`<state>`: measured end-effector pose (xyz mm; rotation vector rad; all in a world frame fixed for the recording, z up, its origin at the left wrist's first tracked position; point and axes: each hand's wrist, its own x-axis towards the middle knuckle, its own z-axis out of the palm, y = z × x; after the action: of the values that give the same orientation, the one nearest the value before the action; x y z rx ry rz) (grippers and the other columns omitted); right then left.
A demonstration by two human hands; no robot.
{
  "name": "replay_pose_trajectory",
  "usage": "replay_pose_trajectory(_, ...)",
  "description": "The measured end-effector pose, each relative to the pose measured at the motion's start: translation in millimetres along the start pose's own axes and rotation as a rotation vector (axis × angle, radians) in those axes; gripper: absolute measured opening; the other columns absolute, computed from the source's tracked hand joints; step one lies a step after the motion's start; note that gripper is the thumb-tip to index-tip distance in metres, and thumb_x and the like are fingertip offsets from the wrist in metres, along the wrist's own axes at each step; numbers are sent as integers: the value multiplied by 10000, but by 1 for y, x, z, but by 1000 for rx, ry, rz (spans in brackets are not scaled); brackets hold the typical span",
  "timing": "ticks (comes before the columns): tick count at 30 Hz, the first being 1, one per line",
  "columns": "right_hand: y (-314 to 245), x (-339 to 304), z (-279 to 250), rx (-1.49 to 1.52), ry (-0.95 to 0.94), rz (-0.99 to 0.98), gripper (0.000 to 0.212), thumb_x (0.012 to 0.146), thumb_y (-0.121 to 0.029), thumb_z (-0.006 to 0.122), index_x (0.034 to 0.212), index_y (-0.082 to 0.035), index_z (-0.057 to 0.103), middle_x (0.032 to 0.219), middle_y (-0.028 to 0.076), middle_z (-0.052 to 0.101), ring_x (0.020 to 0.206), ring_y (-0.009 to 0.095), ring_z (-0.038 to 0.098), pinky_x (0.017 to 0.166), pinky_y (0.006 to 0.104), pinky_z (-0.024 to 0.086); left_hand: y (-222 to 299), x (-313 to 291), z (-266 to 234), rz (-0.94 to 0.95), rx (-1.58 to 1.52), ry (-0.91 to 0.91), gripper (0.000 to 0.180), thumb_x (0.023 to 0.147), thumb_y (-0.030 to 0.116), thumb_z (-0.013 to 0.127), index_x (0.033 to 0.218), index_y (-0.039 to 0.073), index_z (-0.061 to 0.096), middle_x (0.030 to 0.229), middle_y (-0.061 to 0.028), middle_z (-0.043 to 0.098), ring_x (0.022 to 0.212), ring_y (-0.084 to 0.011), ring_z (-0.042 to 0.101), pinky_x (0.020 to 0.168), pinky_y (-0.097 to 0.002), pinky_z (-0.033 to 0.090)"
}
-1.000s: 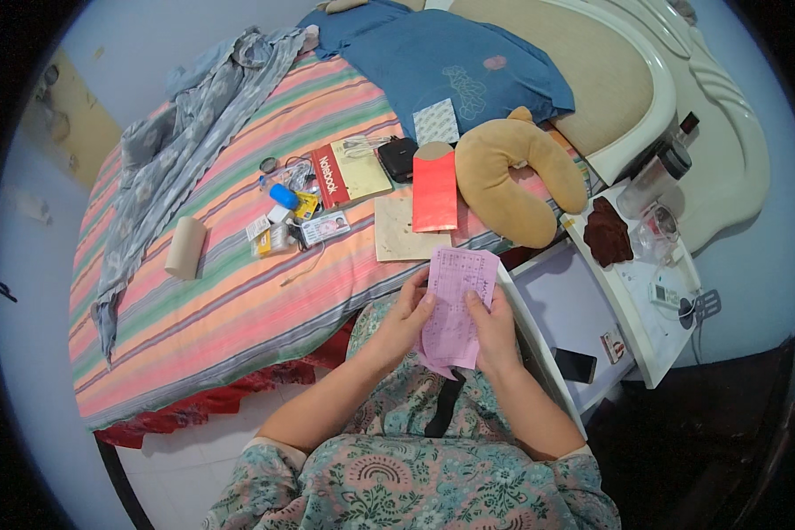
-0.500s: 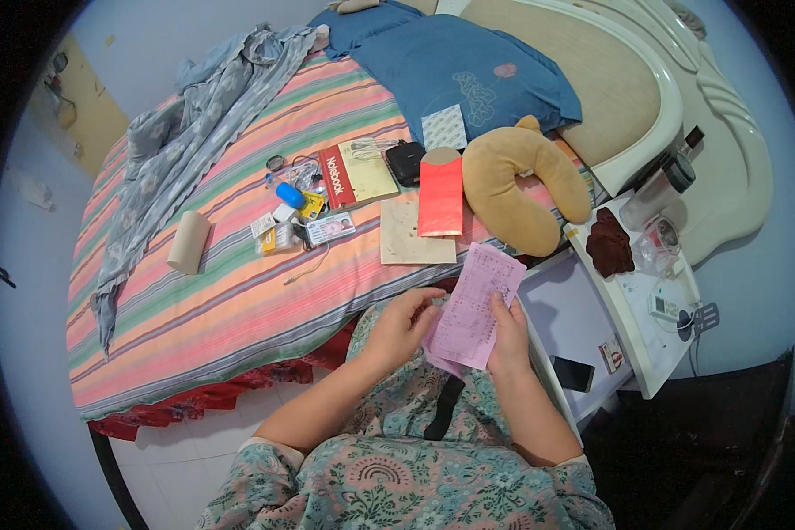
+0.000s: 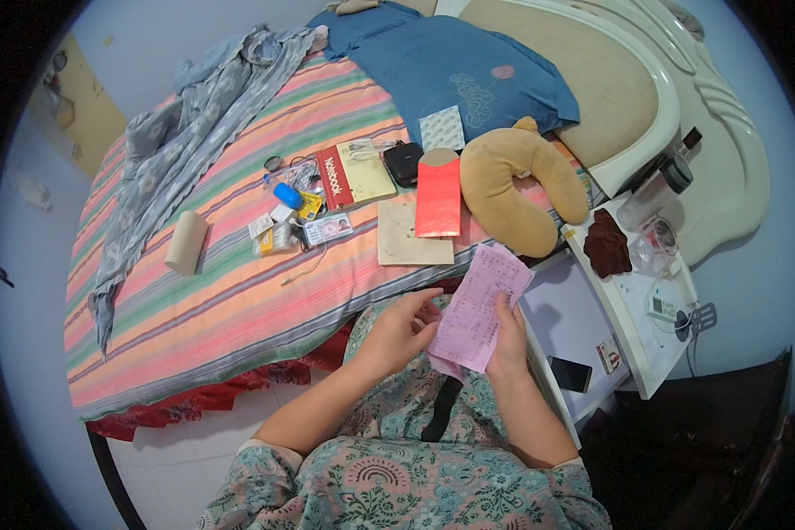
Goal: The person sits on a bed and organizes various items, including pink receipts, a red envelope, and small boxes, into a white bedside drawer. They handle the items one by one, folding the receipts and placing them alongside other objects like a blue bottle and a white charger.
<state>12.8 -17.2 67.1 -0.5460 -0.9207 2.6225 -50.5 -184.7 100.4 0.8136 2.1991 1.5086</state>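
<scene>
My right hand [image 3: 507, 340] grips a pink printed sheet [image 3: 479, 309] by its right edge, thumb on the front. The sheet has crease lines and dark writing, and another pink layer shows behind its lower left corner. Beside the sheet's left edge is my left hand [image 3: 401, 329], its fingers loosely bent and apart from the thumb, holding nothing that I can see. Whether its fingertips touch the paper is hard to make out. Beyond the sheet, on the bed, lie a red envelope [image 3: 438, 201] and a cream square booklet [image 3: 408, 237].
On the striped bed [image 3: 238, 318] are a notebook [image 3: 367, 175], a black case [image 3: 404, 164], a card [image 3: 328, 230], a blue item [image 3: 287, 195], a paper roll [image 3: 186, 243] and a tan neck pillow [image 3: 495, 190]. At right, an open drawer [image 3: 561, 305] holds a phone [image 3: 570, 374].
The pink sheet has shifted slightly and tilted a little more to the right in my right hand. My left hand stays beside it, its fingers slightly moved.
</scene>
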Motion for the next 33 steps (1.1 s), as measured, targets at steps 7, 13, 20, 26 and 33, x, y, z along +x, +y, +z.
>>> replay_pose_trajectory(7,4,-2,2,11,-6,-37,360,955,-269,386,1213,-21,419,1149,98,522,1022,207,540,866,348,450,0,0,6,17,-101,74,468,764,-6,588,1211,27,454,926,-89,518,795,-175,599,666,-274,504)
replay_pose_trajectory(13,10,0,-5,-7,-3,-32,394,964,-288,353,1241,-12,400,1192,107,506,1061,219,524,902,351,432,1,3,5,59,-48,94,455,782,-25,587,1212,49,459,905,-83,516,769,-178,590,664,-268,495)
replay_pose_trajectory(20,10,-1,0,-30,0,-85,409,969,-291,337,1244,7,394,1234,113,472,1120,216,476,951,360,388,11,5,5,218,62,246,465,773,-58,582,1208,58,466,853,-99,509,742,-204,568,655,-294,491)
replay_pose_trajectory(26,16,-1,-8,-158,-22,-65,421,973,-300,318,1254,8,379,1235,109,472,1136,215,467,969,358,368,11,10,1,206,109,306,484,762,-62,589,1213,59,464,838,-100,512,734,-213,556,627,-297,495)
replay_pose_trajectory(33,25,-5,-24,-402,-114,-17,386,967,-277,356,1200,19,439,1171,94,519,1064,185,507,930,327,395,16,16,-4,196,21,342,488,766,-64,583,1221,62,458,841,-100,501,734,-206,546,640,-301,511)
